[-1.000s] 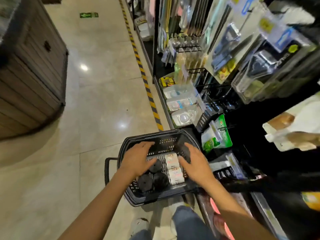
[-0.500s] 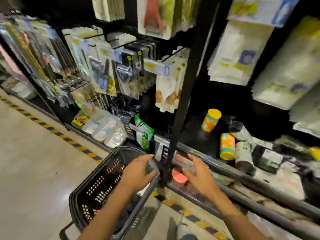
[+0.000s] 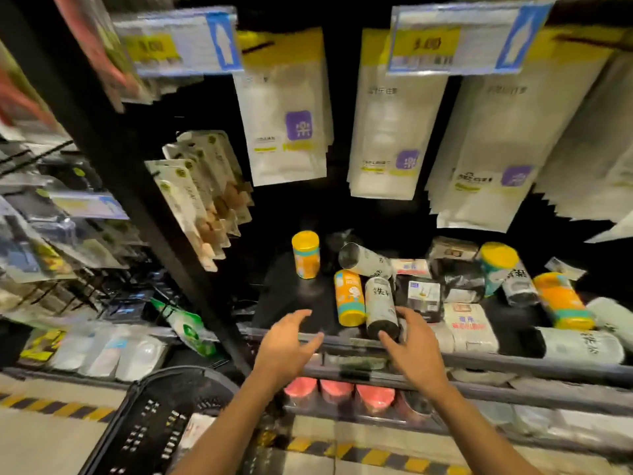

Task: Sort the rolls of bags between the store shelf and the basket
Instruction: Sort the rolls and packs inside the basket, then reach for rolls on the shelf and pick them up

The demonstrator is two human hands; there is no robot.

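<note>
Hands over shelf front, both spread, no roll of bags held.

Left hand (image 3: 285, 341) hovers with fingers fanned and slightly curved above a bare part of the black store shelf (image 3: 291, 303), holding nothing. Right hand (image 3: 412, 341) is beside it, thumb and fingers parted and curved on either side of the near end of a grey-labelled black roll of bags (image 3: 381, 303) lying on the shelf; whether the fingers touch it cannot be told. Just left of that grip lies an orange-and-yellow roll of bags (image 3: 348, 298), touching the grey-labelled one. Beyond both hands, further back on the shelf, a second orange roll with a yellow cap (image 3: 305, 255) stands upright. The black perforated plastic basket (image 3: 154, 423) sits below and to the left of the left hand, on the floor side of the shelf.
</note>
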